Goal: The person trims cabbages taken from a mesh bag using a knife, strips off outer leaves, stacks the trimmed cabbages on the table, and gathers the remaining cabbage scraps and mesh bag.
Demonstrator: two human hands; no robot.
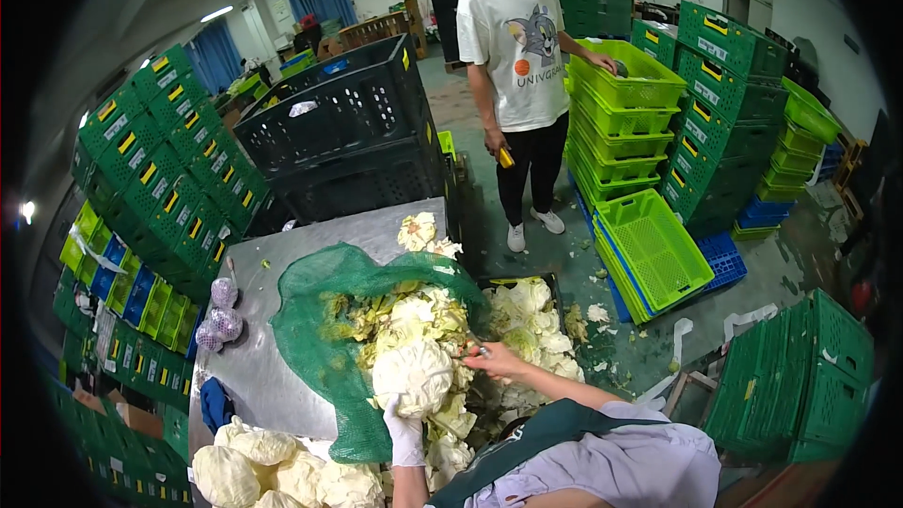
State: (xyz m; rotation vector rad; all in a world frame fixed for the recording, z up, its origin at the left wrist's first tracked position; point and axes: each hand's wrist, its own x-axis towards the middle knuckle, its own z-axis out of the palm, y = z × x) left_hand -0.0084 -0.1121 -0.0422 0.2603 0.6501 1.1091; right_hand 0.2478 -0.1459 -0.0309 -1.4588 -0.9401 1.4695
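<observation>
My left hand point(404, 435), in a white glove, grips the near side of a pale, trimmed cabbage point(412, 379). My bare right hand point(500, 363) is closed just right of it around what looks like a knife point(483, 352); its blade cannot be made out. Under and behind the cabbage, loose leaves point(428, 312) lie heaped on a green mesh bag point(306, 320) spread over the metal table point(254, 282). Several peeled cabbages point(226, 477) are piled at the near left of the table.
A crate of cabbage leaves point(527, 320) stands right of the table. Dark crates point(339, 122) rise beyond it. Wrapped purple produce point(222, 327) and a blue cloth point(215, 404) lie at the left. A person point(517, 56) stands by stacked lime crates point(625, 122). Leaf scraps point(598, 313) litter the floor.
</observation>
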